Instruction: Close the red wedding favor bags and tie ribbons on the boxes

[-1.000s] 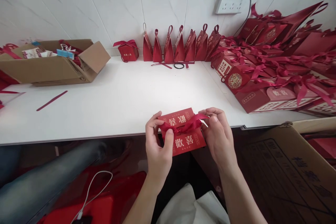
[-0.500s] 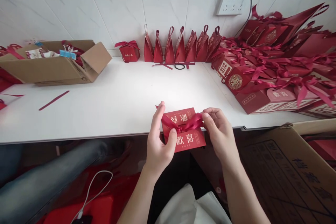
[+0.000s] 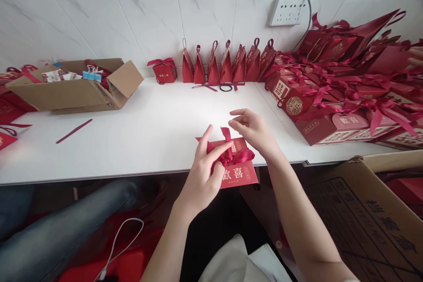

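A flat red gift box (image 3: 238, 175) with white characters rests at the front edge of the white table (image 3: 148, 128). A dark red ribbon (image 3: 235, 156) is tied in a bow across it. My left hand (image 3: 205, 169) pinches the ribbon at the bow's left side, thumb and forefinger closed on it. My right hand (image 3: 253, 130) hovers just above and behind the box. Its fingers are loosely spread and hold nothing, close to an upright ribbon end (image 3: 226, 134).
A row of small red triangular bags (image 3: 228, 62) and a small red cube box (image 3: 164, 71) line the wall. Heaped red ribboned boxes (image 3: 346, 92) fill the right side. An open cardboard carton (image 3: 71, 86) sits at left, another carton (image 3: 373, 211) at lower right. A loose ribbon strip (image 3: 74, 131) lies nearby.
My right hand let go of the ribbon's right loop and lifted up and back, opening. My left hand stayed on the bow. The view shifted slightly downward.
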Action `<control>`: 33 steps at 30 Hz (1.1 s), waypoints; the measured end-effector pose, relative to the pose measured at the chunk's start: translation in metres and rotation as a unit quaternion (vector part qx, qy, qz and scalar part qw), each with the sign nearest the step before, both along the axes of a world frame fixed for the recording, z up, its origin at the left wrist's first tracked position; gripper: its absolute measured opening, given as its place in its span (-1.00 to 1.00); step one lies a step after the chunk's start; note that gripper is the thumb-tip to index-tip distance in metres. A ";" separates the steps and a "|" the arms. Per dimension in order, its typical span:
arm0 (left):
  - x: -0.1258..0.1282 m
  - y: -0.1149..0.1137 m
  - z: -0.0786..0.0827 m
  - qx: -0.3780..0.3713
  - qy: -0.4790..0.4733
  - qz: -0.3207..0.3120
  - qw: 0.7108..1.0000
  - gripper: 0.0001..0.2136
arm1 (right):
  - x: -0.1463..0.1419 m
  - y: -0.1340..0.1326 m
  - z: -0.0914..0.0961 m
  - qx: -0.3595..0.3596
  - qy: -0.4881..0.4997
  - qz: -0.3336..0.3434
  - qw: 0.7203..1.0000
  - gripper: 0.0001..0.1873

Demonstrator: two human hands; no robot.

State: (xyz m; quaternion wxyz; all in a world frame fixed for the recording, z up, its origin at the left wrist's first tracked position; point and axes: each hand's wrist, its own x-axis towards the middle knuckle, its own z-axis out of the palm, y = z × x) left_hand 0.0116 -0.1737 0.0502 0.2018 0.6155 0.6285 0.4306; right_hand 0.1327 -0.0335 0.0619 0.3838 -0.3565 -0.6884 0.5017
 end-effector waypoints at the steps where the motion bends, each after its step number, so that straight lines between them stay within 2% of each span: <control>1: 0.000 0.000 -0.001 -0.006 -0.010 0.002 1.000 -0.54 | 0.004 -0.003 -0.001 0.015 0.000 -0.047 0.999 -0.71; 3: 0.001 0.000 -0.003 -0.013 -0.027 0.005 1.000 -0.55 | 0.016 -0.017 -0.002 0.033 -0.008 -0.125 0.992 -0.75; 4: 0.001 0.000 -0.003 -0.013 -0.032 0.006 0.999 -0.55 | 0.022 -0.027 -0.003 0.032 -0.029 -0.140 0.989 -0.69; 6: 0.002 0.000 -0.004 -0.009 -0.036 0.007 0.999 -0.55 | 0.033 -0.047 -0.003 0.014 -0.104 -0.114 0.988 -0.55; 8: 0.001 0.000 -0.003 -0.003 -0.045 0.009 0.999 -0.53 | 0.039 -0.063 -0.005 -0.015 -0.158 -0.064 0.985 -0.51; 10: 0.001 0.000 -0.003 0.001 -0.063 0.013 0.998 -0.51 | 0.041 -0.071 -0.009 -0.041 -0.143 -0.035 0.988 -0.54; 13: 0.001 -0.001 -0.006 0.018 -0.105 0.037 0.994 -0.48 | 0.039 -0.073 -0.015 -0.064 -0.065 -0.003 0.996 -0.57; 15: 0.003 -0.005 -0.009 0.049 -0.132 0.093 0.986 -0.40 | 0.038 -0.072 -0.017 -0.081 -0.024 0.009 0.996 -0.58; 17: 0.006 -0.012 -0.011 0.083 -0.148 0.184 0.968 -0.35 | 0.036 -0.072 -0.018 -0.092 -0.006 0.003 0.996 -0.57; 19: 0.007 -0.019 -0.010 0.067 -0.150 0.261 0.951 -0.48 | 0.034 -0.074 -0.018 -0.099 0.002 -0.010 0.995 -0.57; 20: 0.006 -0.022 -0.008 0.032 -0.150 0.272 0.950 -0.62 | 0.033 -0.075 -0.018 -0.102 0.004 -0.016 0.995 -0.57; 21: 0.006 -0.024 -0.005 -0.014 -0.152 0.262 0.953 -0.72 | 0.032 -0.076 -0.018 -0.104 0.004 -0.020 0.994 -0.56; 24: 0.004 -0.025 0.005 -0.122 -0.169 0.182 0.961 -0.59 | 0.031 -0.077 -0.020 -0.109 0.005 -0.026 0.994 -0.55; 28: 0.004 -0.022 0.012 -0.128 -0.161 0.160 0.965 -0.60 | 0.032 -0.076 -0.020 -0.116 0.015 -0.033 0.993 -0.55; 33: 0.002 -0.024 0.009 -0.109 -0.104 0.143 0.978 -0.64 | 0.034 -0.075 -0.021 -0.148 0.057 -0.020 0.987 -0.55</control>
